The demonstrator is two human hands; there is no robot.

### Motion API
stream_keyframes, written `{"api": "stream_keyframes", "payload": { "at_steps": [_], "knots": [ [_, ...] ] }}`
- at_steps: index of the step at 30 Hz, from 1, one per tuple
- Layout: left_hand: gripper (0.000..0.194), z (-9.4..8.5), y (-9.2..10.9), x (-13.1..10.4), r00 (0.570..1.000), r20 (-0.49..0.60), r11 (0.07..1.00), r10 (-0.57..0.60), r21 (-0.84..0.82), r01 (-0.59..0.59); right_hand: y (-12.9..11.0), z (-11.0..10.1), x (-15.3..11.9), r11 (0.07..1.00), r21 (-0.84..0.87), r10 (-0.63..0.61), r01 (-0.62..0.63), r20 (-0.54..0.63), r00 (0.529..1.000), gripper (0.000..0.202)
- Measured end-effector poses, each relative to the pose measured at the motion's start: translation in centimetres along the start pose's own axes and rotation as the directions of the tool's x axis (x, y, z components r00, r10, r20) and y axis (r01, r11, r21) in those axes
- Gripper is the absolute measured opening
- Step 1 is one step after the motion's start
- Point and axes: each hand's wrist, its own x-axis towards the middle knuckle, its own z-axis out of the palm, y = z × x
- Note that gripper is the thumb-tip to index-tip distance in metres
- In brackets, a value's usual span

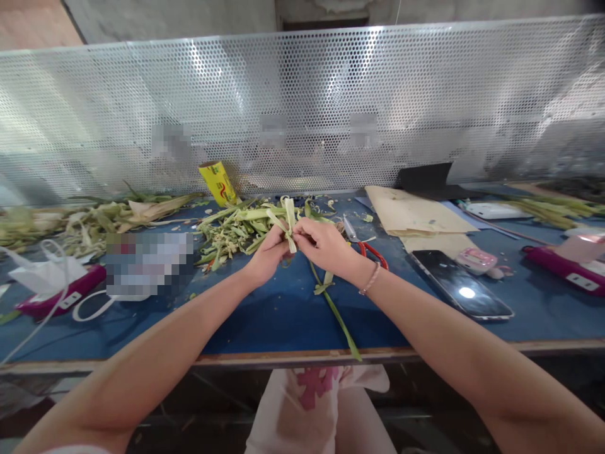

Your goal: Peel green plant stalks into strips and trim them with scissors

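Observation:
Both hands meet over the middle of the blue table (283, 321). A pale green leaf strip (290, 217), folded or knotted, stands up between them. My left hand (271, 252) is closed on its lower part from the left. My right hand (321, 246) pinches it from the right, thumb and forefinger together. Below my right hand a long green stem (338, 315) with a small leaf knot lies toward the table's front edge. Just behind the hands spreads a heap of cut green leaves (241, 227). Red-handled scissors (373, 252) lie beside my right wrist.
A yellow tube (218, 183) stands by the perforated metal screen (302, 107). Dried leaves (104, 217) and a purple power strip (89, 284) are at left. At right are brown paper (416, 211), a black phone (460, 284), a pink case (476, 260) and another purple strip (562, 268).

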Motion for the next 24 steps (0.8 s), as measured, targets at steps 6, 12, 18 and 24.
{"api": "stream_keyframes", "payload": {
  "at_steps": [6,12,18,24],
  "knots": [
    [0.019,-0.6,-0.7,0.6,0.999,-0.040,1.000,0.023,-0.011,-0.023,0.5,0.0,0.2,0.998,0.013,0.062,-0.062,0.003,0.998,0.011],
    [0.019,-1.9,-0.4,1.2,0.980,-0.128,0.945,0.150,0.309,-0.104,0.9,-1.7,-0.2,0.956,-0.233,-0.225,0.177,-0.199,0.954,0.012],
    [0.026,-1.8,0.2,1.1,0.995,-0.009,0.934,0.096,0.347,-0.087,1.4,-2.5,0.1,0.988,-0.111,-0.136,0.106,-0.323,0.936,0.022],
    [0.030,-2.2,-0.6,1.1,0.994,0.040,0.916,0.101,0.386,-0.108,2.0,-0.4,0.4,0.982,0.172,0.074,-0.083,0.058,0.996,0.010]
  ]
}}
